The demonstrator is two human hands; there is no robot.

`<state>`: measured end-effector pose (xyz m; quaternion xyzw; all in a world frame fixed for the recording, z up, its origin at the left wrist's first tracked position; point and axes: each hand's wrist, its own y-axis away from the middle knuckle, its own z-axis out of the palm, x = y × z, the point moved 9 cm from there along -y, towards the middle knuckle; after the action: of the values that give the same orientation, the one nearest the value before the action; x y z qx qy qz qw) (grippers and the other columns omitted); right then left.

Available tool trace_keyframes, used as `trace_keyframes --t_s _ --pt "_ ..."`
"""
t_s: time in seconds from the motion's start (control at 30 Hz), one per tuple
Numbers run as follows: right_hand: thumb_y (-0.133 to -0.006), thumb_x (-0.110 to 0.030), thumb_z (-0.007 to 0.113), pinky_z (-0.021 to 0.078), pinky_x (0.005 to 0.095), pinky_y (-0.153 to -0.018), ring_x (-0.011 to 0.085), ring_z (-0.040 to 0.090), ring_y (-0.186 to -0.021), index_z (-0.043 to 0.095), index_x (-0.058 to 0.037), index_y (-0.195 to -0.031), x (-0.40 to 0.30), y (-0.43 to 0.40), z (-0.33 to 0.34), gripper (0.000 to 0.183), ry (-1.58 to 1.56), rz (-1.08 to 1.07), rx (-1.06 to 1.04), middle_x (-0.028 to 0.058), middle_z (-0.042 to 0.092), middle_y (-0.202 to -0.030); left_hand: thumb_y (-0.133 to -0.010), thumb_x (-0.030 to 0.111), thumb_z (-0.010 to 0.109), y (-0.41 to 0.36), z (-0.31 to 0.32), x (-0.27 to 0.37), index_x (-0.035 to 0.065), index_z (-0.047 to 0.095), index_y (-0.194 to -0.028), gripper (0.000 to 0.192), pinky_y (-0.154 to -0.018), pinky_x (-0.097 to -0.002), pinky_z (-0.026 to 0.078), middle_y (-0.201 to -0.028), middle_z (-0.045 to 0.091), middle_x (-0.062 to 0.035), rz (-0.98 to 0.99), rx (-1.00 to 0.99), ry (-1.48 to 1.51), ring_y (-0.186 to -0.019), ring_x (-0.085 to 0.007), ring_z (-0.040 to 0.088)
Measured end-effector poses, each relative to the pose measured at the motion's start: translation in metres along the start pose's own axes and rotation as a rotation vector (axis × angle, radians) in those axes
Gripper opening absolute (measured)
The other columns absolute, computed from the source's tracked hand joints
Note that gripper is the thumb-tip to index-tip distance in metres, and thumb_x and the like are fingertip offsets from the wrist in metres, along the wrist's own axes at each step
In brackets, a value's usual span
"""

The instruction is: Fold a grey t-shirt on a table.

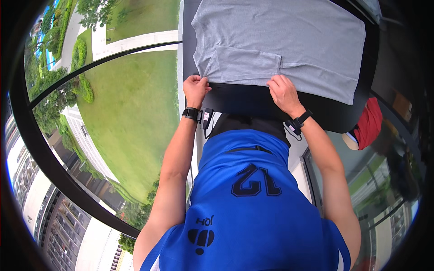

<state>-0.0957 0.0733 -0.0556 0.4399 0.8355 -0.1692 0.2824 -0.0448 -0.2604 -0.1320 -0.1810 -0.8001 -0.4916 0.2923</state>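
Observation:
A grey T-shirt (288, 34) lies spread over a black table (244, 101), its collar toward the left and its hem toward the right. The near side is turned inward, and one sleeve (249, 64) lies flat on top of the body. My left hand (196, 88) pinches the shirt's near left corner by the collar and shoulder. At the folded near edge, just beside the sleeve's opening, my right hand (284, 92) has its fingertips closed on the fabric. The shirt's far edge runs out of the picture.
A large window (129, 111) with a dark frame borders the table on the left. Beyond the table's right corner is a red cloth item (369, 125). Small devices with cables (205, 118) are strapped to both my wrists.

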Motion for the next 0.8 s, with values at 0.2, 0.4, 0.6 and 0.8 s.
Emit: trace_keyframes --t_s 0.2,0.4,0.6,0.8 --pt "-0.088 -0.006 0.066 0.0483 0.0423 -0.08 0.0297 0.06 -0.093 0.065 -0.004 -0.099 -0.002 0.0 -0.002 0.011 0.03 -0.017 -0.047 0.0105 0.059 -0.098 -0.092 0.006 0.072 -0.003 -0.001 0.005 -0.0072 0.062 -0.105 0.021 -0.053 -0.0279 0.055 -0.073 0.069 -0.0095 0.198 0.041 -0.105 -0.057 -0.0146 0.067" --pt "-0.091 -0.027 0.073 0.0399 0.044 -0.115 0.0295 0.051 -0.139 0.061 -0.0024 -0.137 -0.027 0.027 0.014 0.053 0.105 -0.109 -0.137 0.0142 0.054 -0.148 -0.095 0.013 0.073 -0.005 -0.001 -0.003 -0.0028 0.062 -0.103 0.021 -0.054 -0.0238 0.049 -0.074 0.069 -0.007 0.221 -0.015 -0.087 -0.058 -0.0117 0.065" --pt "-0.096 -0.04 0.068 0.0306 0.0492 -0.123 0.0337 0.04 -0.149 0.048 -0.0007 -0.15 0.041 0.094 -0.019 0.069 0.202 0.199 -0.071 0.0165 0.041 -0.161 -0.095 0.012 0.074 -0.016 -0.016 -0.02 0.0 0.061 -0.103 0.019 -0.05 -0.0219 0.046 -0.073 0.067 -0.005 0.194 -0.016 -0.036 -0.055 -0.0103 0.062" --pt "-0.101 -0.034 0.064 0.0302 0.0512 -0.122 0.0356 0.037 -0.151 0.046 -0.0044 -0.152 0.159 0.185 -0.102 0.062 0.355 0.696 0.222 0.0146 0.041 -0.163 -0.095 0.011 0.072 -0.023 -0.015 -0.021 0.0001 0.058 -0.101 0.019 -0.052 -0.0242 0.051 -0.071 0.063 -0.0041 0.203 -0.026 -0.06 -0.057 -0.0098 0.06"
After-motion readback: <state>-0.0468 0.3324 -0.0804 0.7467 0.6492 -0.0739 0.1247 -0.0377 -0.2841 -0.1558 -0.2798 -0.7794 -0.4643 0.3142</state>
